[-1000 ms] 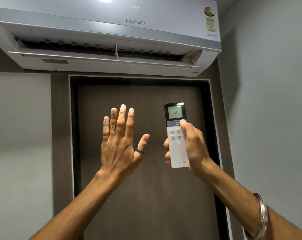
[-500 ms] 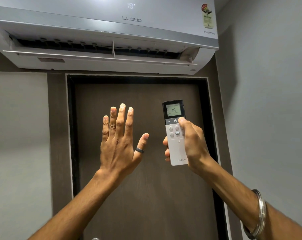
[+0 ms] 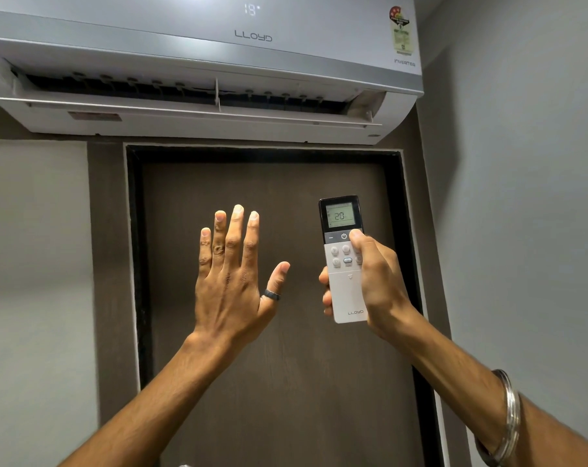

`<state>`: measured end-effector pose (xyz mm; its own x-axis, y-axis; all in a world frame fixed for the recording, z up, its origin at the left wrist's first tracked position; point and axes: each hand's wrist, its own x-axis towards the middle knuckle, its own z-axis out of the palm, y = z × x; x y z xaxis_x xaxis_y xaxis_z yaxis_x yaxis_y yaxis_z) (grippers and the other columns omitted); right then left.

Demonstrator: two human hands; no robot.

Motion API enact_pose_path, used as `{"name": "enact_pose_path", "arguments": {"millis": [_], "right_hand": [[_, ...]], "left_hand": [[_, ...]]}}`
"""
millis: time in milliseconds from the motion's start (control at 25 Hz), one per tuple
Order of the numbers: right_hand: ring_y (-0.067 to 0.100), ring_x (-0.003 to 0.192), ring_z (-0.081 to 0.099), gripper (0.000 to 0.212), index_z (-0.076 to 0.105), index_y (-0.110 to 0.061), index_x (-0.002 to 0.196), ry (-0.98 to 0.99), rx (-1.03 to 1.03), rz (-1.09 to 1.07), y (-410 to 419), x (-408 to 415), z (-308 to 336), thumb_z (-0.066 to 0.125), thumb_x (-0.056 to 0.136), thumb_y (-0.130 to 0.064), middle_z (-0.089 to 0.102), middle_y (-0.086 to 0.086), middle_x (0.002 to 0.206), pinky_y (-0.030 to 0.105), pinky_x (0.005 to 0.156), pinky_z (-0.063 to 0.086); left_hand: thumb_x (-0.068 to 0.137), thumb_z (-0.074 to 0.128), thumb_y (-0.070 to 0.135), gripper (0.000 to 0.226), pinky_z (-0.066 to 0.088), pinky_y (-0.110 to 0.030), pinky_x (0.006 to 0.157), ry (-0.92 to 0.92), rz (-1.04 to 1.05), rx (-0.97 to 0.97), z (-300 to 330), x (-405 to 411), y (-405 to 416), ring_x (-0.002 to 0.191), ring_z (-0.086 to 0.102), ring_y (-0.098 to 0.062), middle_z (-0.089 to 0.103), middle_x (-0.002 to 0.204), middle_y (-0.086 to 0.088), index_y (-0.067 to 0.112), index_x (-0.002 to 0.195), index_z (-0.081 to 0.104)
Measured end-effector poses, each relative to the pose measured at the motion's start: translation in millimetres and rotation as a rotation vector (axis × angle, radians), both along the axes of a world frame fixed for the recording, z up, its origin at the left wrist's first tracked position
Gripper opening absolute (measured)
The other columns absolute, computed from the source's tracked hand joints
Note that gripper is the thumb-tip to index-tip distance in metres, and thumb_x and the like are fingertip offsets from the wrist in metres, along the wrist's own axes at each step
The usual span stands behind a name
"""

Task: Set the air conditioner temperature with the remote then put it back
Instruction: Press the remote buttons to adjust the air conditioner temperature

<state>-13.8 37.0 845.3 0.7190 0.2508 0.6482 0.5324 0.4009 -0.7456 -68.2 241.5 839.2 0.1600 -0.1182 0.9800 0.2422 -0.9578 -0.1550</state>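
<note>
**Fingers wrapped on the remote, thumb at the buttons**

Fingers (image 3: pixel 325 287) of the right hand (image 3: pixel 378 281) clasp the slim white plastic remote with a dark screen (image 3: pixel 345 264), thumb on its upper-right key. The left hand (image 3: pixel 232 274) is spread wide, empty. Temperature setting looks under way; returning it comes later. Its long axis stands upright, top end toward the white wall-mounted air conditioner (image 3: pixel 198 72), above the fingertips.

Landmark: door (image 3: pixel 286 382) | above it: air conditioner (image 3: pixel 198 72) juts out, capping upward reach | before it, left: left hand (image 3: pixel 233 281) raised flat, fingers spread | before it, right: right hand (image 3: pixel 377 281) gripping remote (image 3: pixel 345 264) upright | between hands: clear gap | right of door: wall (image 3: pixel 522 230), seemingly close.
</note>
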Motion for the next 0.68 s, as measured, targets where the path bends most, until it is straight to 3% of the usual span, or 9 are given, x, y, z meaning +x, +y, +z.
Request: {"name": "enact_pose_path", "arguments": {"millis": [400, 560, 680], "right_hand": [[0.025, 0.052, 0.070, 0.048, 0.060, -0.004, 0.115, -0.008, -0.022, 0.025, 4.0, 8.1, -0.6, 0.033, 0.113, -0.044, 0.074, 0.014, 0.076, 0.034, 0.051, 0.062], [0.023, 0.050, 0.070, 0.044, 0.061, -0.008, 0.109, 0.004, -0.009, 0.060, 4.1, 8.8, -0.7, 0.034, 0.113, -0.043, 0.074, 0.011, 0.072, 0.033, 0.049, 0.062], [0.026, 0.048, 0.070, 0.028, 0.059, -0.013, 0.106, -0.038, -0.013, 0.050, 3.6, 7.8, -1.0, 0.057, 0.106, -0.041, 0.075, 0.010, 0.071, 0.038, 0.047, 0.063]], "left_hand": [[0.100, 0.032, 0.062, 0.083, 0.001, -0.049, 0.132, 0.011, -0.019, -0.003, -1.0, 3.5, 0.2, 0.161, 0.001, -0.032, 0.011, 0.173, -0.015, 0.010, 0.163, 0.020], [0.101, 0.032, 0.061, 0.082, 0.005, -0.051, 0.131, -0.008, -0.028, 0.008, 0.3, 3.0, 1.2, 0.161, 0.003, -0.033, 0.014, 0.173, -0.016, 0.009, 0.163, 0.021], [0.101, 0.033, 0.060, 0.082, 0.004, -0.051, 0.131, -0.020, -0.042, -0.003, 3.8, 3.3, 1.8, 0.161, 0.003, -0.034, 0.013, 0.173, -0.016, 0.009, 0.163, 0.020]]}}
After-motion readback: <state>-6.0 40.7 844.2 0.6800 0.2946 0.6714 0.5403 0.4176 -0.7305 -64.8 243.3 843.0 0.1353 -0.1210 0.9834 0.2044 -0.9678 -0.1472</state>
